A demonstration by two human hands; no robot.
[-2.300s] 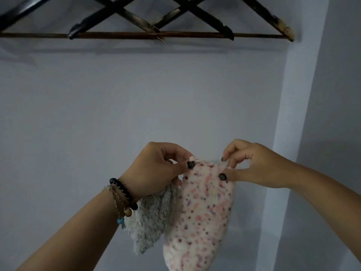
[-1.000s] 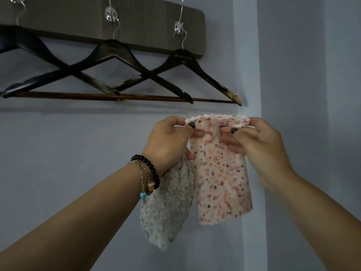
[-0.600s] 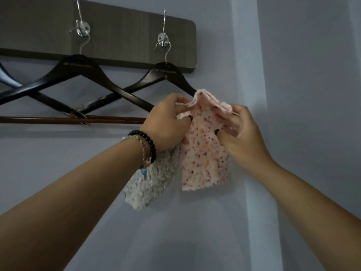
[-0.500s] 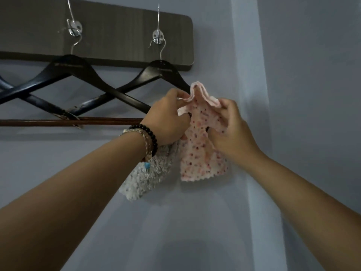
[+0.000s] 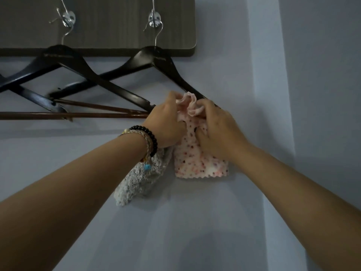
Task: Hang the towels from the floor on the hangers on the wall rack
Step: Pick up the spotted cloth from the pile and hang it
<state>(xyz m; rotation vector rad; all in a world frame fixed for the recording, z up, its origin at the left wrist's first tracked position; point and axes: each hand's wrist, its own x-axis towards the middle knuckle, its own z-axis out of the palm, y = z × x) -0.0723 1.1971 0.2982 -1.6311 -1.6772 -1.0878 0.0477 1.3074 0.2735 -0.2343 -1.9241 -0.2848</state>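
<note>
The person holds a small pink spotted towel (image 5: 197, 159) up by the right end of the right hanger (image 5: 156, 61), which hangs from a metal hook (image 5: 155, 18) on the dark wooden wall rack (image 5: 117, 26). The left hand (image 5: 166, 126) has its fingers curled round the top of the pink towel, and it also holds a grey fluffy towel (image 5: 140, 182) that hangs down under the wrist. The right hand (image 5: 216, 130) grips the pink towel too, with its fingers closed on the cloth. The top edge of the towel is bunched up between the two hands, just by the dark arm of the hanger. The hands hide the place where cloth and hanger meet, so it is not clear if the towel is over the bar (image 5: 109, 108) yet. The step looks like getting the towel over the hanger. To do it well, the person should probably push the bunched top through the gap and over the thin brown bar, then pull it down the back until both sides hang about the same. The hanger only sits on a hook, so it may swing or tip if pulled hard; soft, slow pulls seem best. The grey towel could slip from the busy left hand, so that hand needs a good hold. A second hanger (image 5: 58, 59) on the left looks free for it.
</note>
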